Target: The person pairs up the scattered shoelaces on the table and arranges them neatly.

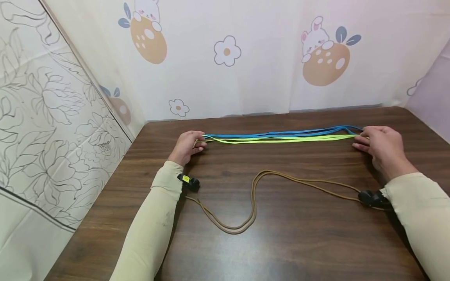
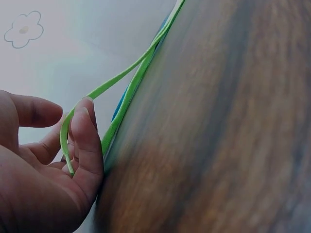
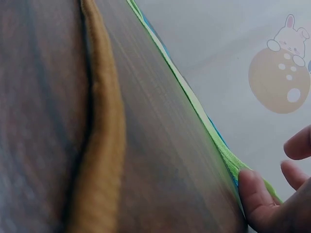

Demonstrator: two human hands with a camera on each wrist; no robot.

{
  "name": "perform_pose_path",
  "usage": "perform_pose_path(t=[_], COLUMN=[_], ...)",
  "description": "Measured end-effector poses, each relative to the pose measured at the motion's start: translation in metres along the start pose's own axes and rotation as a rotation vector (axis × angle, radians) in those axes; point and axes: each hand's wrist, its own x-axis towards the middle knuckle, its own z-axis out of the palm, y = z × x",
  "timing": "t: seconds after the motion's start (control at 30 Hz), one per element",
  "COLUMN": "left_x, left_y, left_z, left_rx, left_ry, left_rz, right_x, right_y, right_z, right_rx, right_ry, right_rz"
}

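Green shoelaces (image 1: 281, 140) and blue shoelaces (image 1: 281, 134) lie side by side, stretched across the far part of the table. At their left end, my left hand (image 1: 188, 147) has its fingers curled about a green lace. In the left wrist view, that green lace (image 2: 114, 81) loops over a fingertip, its tip hanging by the palm of the left hand (image 2: 53, 160). My right hand (image 1: 384, 150) is at the other end, holding the green lace; the right wrist view shows the thumb (image 3: 255, 194) against it. Fingers partly hide both lace ends.
A doubled brown cord (image 1: 254, 203) curves across the middle of the wooden table (image 1: 281, 249), passing beneath both wrists. Behind the table's far edge hangs a patterned white curtain (image 1: 260, 78). A floral panel (image 1: 52, 109) stands on the left.
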Motion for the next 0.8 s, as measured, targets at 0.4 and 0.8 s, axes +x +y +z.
perform_pose_path(t=[0.4,0.8], left_x=[-0.002,0.001], left_y=[0.001,0.001], left_z=[-0.005,-0.011], left_rx=[0.004,-0.030], left_ry=[0.003,0.061], left_rz=[-0.010,-0.006], right_x=[0.001,0.000], right_y=[0.002,-0.001], right_z=[-0.001,0.001], right_rx=[-0.009,-0.020], right_ry=[0.058,0.076], right_rz=[0.008,0.004])
